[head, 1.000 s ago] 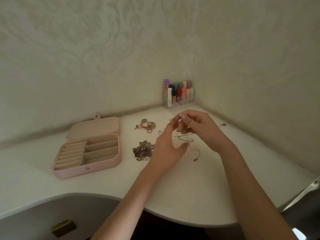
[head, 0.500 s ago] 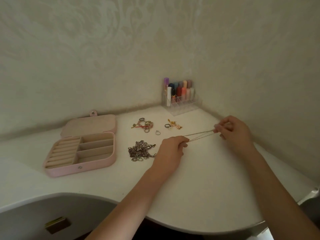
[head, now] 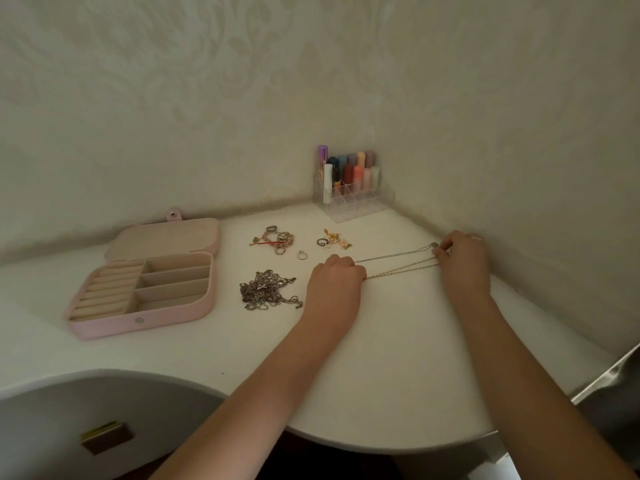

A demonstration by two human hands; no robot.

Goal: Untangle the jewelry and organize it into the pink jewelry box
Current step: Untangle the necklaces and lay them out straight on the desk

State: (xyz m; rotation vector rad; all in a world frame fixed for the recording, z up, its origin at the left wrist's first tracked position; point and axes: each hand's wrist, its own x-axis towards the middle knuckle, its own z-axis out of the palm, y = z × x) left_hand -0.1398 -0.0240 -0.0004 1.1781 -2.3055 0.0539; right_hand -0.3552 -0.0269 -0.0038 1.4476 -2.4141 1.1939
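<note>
Two hands, left hand (head: 334, 284) and right hand (head: 462, 261), each pinch an end of limp, snag-prone thin chains (head: 398, 263) stretched taut right of the pink box (head: 138, 320).

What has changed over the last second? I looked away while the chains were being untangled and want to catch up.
The hands have drawn apart: the left hand dropped toward the table, the right hand swung out to the right, stretching the thin chains taut between them. Both still pinch the chains. The pink jewelry box, the tangled chain pile and the small rings stayed put.
</note>
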